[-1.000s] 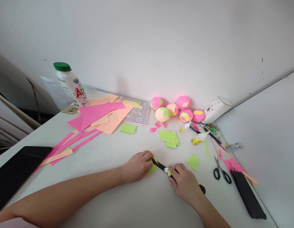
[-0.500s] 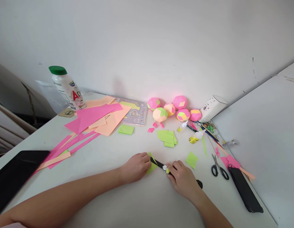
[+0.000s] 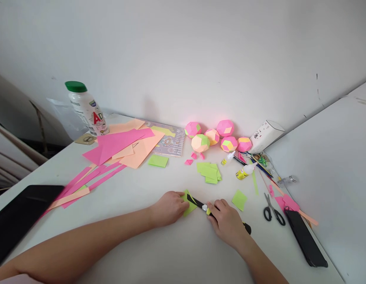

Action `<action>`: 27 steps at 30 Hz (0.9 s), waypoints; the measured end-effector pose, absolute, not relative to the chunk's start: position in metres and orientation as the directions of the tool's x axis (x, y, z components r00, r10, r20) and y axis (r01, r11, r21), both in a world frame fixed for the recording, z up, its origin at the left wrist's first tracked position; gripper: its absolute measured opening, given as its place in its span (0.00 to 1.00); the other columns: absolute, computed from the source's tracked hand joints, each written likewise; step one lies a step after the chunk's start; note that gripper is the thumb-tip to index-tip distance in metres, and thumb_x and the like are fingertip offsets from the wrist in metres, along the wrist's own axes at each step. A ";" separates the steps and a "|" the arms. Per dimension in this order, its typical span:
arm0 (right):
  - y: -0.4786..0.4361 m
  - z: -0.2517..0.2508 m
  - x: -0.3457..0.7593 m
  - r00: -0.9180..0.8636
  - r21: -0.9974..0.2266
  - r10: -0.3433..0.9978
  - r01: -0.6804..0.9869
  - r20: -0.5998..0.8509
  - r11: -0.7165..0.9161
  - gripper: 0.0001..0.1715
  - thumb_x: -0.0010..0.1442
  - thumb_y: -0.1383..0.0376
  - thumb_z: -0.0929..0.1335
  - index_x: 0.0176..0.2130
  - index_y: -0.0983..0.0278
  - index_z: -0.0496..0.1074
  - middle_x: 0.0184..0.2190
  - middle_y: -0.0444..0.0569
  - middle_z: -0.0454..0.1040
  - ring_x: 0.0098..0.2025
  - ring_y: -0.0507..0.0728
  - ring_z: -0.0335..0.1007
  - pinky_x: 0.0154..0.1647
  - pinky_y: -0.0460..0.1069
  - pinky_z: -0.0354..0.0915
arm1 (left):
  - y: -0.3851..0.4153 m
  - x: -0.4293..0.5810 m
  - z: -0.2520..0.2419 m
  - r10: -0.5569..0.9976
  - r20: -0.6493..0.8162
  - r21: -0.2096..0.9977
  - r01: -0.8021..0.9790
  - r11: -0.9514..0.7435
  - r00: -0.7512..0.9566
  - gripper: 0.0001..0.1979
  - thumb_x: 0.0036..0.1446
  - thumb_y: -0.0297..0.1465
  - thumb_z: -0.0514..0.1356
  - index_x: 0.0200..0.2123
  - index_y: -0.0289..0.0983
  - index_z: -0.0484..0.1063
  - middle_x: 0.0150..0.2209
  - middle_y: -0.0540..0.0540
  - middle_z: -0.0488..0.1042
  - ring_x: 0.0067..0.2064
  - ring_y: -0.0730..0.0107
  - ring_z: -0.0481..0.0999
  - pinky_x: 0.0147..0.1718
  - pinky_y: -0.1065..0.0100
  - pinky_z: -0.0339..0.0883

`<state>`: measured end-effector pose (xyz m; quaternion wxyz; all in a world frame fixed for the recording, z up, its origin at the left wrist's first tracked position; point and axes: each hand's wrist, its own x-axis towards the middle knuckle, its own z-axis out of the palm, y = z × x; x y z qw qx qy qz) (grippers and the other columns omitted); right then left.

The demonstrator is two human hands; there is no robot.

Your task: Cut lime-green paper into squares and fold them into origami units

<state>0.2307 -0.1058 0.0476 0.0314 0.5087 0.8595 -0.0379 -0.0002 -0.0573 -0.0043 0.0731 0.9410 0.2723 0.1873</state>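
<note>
My left hand (image 3: 168, 207) is curled, its fingertips pinching a folded green paper piece (image 3: 189, 205) down on the white table (image 3: 159, 252). My right hand (image 3: 227, 223) is closed round a black utility knife (image 3: 200, 205). The knife's tip lies across the green piece, and its black handle end (image 3: 247, 228) sticks out behind my wrist. A loose green square (image 3: 239, 199) lies just right of my right hand. A small stack of green squares (image 3: 209, 172) sits a little farther back.
Several paper balls (image 3: 214, 138) line the wall beside a white box (image 3: 266, 136). Two glue bottles (image 3: 245, 170), scissors (image 3: 271, 211) and a black phone (image 3: 305, 242) lie right. Pink and orange sheets (image 3: 124, 146), a notebook (image 3: 169, 142), a bottle (image 3: 86, 108) and a black tablet (image 3: 17, 217) are left.
Both hands and the knife stay almost in place on the green piece. The view shifts slightly, then drifts back.
</note>
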 end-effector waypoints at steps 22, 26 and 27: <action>-0.099 0.047 0.225 -0.475 -0.008 0.877 0.880 -0.067 0.475 0.21 0.61 0.67 0.63 0.54 0.66 0.67 0.38 0.55 0.71 0.41 0.60 0.65 0.33 0.50 0.67 | -0.058 -0.001 -0.006 0.525 0.330 0.207 0.482 -0.851 0.784 0.14 0.50 0.20 0.50 0.18 0.40 0.51 0.11 0.57 0.53 0.14 0.73 0.51 0.46 0.64 0.66; -0.098 0.046 0.224 -0.476 -0.012 0.877 0.879 -0.064 0.477 0.21 0.61 0.67 0.63 0.54 0.66 0.67 0.38 0.55 0.71 0.41 0.60 0.66 0.33 0.50 0.67 | -0.058 0.000 -0.005 0.527 0.330 0.208 0.484 -0.850 0.783 0.14 0.51 0.20 0.49 0.18 0.40 0.52 0.11 0.56 0.53 0.14 0.73 0.50 0.46 0.64 0.66; -0.098 0.046 0.224 -0.477 -0.011 0.877 0.879 -0.062 0.477 0.21 0.61 0.68 0.63 0.54 0.67 0.67 0.38 0.55 0.71 0.41 0.60 0.66 0.33 0.50 0.67 | -0.058 0.000 -0.005 0.527 0.329 0.213 0.482 -0.850 0.784 0.14 0.51 0.21 0.49 0.18 0.40 0.52 0.11 0.56 0.53 0.14 0.73 0.51 0.46 0.64 0.66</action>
